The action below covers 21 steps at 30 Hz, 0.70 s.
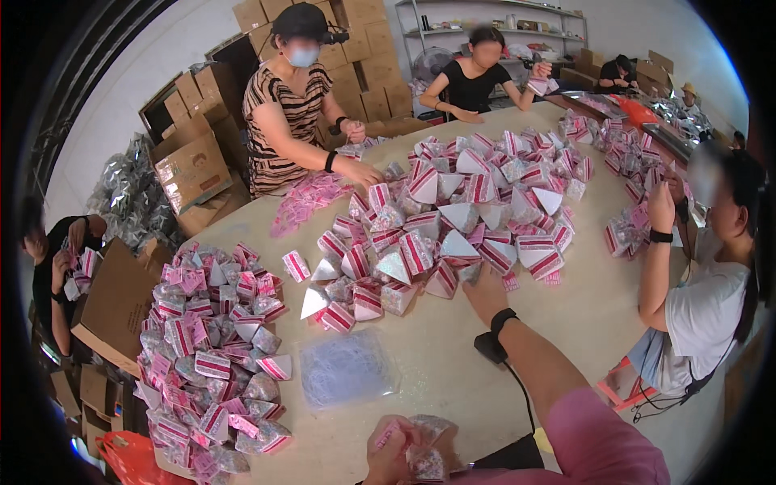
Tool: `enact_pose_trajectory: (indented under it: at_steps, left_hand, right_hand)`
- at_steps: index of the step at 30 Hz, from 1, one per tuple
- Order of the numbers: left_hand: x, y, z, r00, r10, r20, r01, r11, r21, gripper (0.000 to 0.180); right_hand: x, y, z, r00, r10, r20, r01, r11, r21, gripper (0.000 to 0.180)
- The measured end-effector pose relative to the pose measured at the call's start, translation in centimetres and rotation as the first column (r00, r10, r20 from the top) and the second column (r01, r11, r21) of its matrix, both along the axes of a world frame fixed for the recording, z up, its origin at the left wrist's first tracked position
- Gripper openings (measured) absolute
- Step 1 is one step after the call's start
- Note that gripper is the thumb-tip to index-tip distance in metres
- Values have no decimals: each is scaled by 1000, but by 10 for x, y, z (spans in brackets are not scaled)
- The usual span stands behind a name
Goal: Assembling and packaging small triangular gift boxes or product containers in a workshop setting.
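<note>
Bare table [453, 364] lies open between the left pile of packets [214, 347] and the middle heap of packets [461, 210]. A clear bag [347, 370] lies in that gap. Other workers crowd the far and right edges.

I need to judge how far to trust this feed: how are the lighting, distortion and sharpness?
Head view: even, soft light, faint shadows on the table; strong fisheye bending with a black rim; the central pile of pink wedge packets is sharp; the left hand at the bottom edge looks softer; the right hand is clear.
</note>
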State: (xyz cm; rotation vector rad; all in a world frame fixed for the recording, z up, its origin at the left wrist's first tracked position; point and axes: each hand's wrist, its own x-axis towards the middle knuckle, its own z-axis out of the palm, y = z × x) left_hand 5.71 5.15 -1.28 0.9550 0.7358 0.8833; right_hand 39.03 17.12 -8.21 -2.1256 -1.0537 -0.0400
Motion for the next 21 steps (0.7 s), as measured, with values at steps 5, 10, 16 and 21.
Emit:
enact_pose_trajectory:
  at_steps: [5,10,16,21]
  left_hand:
    - [2,-1,22,998,-55,12,56,996,-73,32]
    - [-3,4,-2,988,-70,-139,77,996,45,31]
    - [-6,-2,-5,995,-72,-71,74,997,36,34]
    - [-10,-1,-15,956,-83,-281,148,964,219,38]
  right_hand:
    - [-7,-40,7,986,119,-115,-124,991,-42,49]
    - [-47,-118,24,968,201,-149,-225,960,-166,49]
    - [-73,-166,28,910,365,-197,-395,907,-144,43]
    - [-28,-148,29,921,328,-212,-354,930,-99,33]
